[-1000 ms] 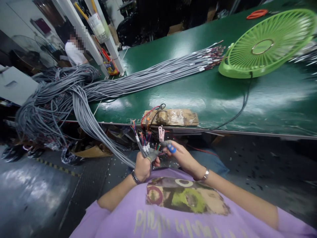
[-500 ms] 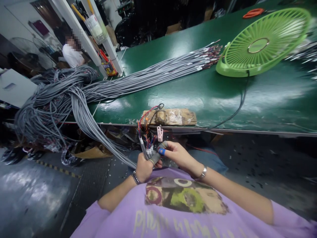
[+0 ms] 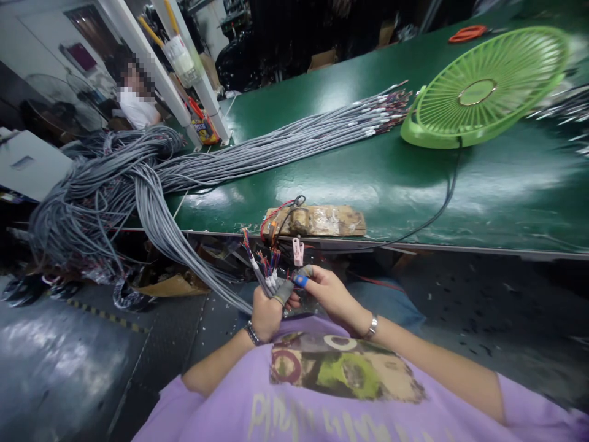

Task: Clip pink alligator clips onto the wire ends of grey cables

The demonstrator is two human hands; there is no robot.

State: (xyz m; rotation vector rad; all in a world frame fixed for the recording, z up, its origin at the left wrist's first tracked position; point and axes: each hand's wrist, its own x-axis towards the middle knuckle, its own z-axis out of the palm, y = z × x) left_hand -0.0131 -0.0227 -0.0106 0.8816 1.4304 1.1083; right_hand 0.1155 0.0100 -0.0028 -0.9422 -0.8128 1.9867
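My left hand (image 3: 265, 314) is closed round a bunch of grey cables (image 3: 193, 261) whose stripped, coloured wire ends (image 3: 263, 264) stick up above the fist. A grey cot covers its thumb. My right hand (image 3: 326, 290) sits just to the right, fingers pinched at the wire ends, with a blue cot on one fingertip and a grey one on another. The cables run left and up to a big tangled heap (image 3: 96, 196) at the table's left end. Both hands are held in front of my chest, below the table's near edge.
A green table (image 3: 368, 178) carries a long bundle of grey cables (image 3: 304, 132), a green fan (image 3: 483, 92) lying flat with its black cord, and a taped brown block (image 3: 322, 220) with red and black wires at the near edge. A person in white sits far left.
My right hand has moved left, closer to the wire ends, and stays pinched there. The left hand keeps its grip; the wire ends shift slightly.
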